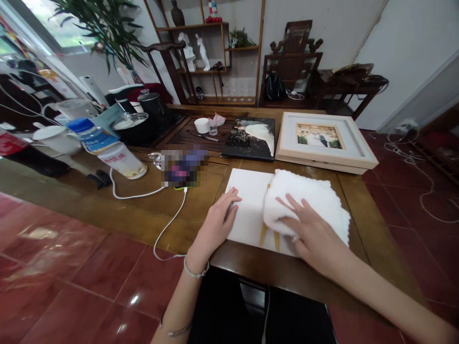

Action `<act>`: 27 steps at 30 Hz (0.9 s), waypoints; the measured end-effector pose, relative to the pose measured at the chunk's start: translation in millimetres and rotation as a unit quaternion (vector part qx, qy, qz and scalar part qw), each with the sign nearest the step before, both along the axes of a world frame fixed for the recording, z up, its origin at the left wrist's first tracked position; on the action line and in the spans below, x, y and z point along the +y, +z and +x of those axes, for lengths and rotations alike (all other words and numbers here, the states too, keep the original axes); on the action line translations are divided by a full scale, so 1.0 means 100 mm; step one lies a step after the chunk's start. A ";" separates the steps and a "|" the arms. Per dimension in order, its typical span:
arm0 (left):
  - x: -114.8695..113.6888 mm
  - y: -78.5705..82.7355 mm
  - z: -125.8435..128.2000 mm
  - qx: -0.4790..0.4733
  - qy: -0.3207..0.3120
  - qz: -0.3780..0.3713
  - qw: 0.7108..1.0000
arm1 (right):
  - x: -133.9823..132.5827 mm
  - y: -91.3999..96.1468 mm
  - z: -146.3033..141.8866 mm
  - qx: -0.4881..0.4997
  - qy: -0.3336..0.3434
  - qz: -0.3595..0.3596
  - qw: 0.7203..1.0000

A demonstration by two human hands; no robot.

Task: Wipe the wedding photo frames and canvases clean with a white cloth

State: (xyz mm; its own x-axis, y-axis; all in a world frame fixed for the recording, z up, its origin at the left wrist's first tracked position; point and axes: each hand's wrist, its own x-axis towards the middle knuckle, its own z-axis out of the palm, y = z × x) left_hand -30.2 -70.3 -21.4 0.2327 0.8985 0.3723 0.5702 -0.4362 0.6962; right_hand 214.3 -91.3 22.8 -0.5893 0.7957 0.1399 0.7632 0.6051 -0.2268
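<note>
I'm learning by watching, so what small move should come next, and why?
Probably slide the white cloth a little leftward over the white board: the right hand lies spread on the cloth, the board's left part is uncovered, and the left hand, at its left edge, could steady it.

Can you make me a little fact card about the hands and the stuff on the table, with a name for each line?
Left hand: the left hand rests at the left edge of a white panel
Right hand: the right hand lies on a white cloth, fingers spread
Cloth: over the panel's right part, edge wavy
Panel: flat on the table, gold marks partly showing
Farther back: a black panel with a white shape, beside a framed photo
To the left: a blue-capped bottle
</note>
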 end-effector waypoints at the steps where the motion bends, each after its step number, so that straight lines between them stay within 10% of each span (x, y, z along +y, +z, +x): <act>1: 0.00 0.00 0.00 -0.001 -0.001 0.002 1.000 | 0.13 0.00 0.00 -0.003 -0.006 0.003 1.000; 6: 0.01 -0.01 0.00 0.003 0.003 0.002 1.000 | 0.27 0.05 -0.09 -0.028 -0.025 0.011 0.999; 15: 0.00 -0.01 -0.01 0.008 0.006 -0.006 1.000 | -0.59 0.01 -0.42 0.000 0.121 -0.037 0.992; 27: 0.00 -0.01 0.00 -0.005 0.000 0.006 1.000 | 0.48 0.02 -0.28 -0.023 0.018 0.045 0.999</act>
State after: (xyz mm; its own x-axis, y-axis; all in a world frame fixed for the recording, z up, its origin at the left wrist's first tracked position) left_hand -30.2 -69.9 -22.5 0.2300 0.8936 0.3856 0.5633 -0.4453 0.6960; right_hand 186.4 -43.4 24.4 -0.6242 0.7598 0.1818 0.7492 0.6481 -0.1363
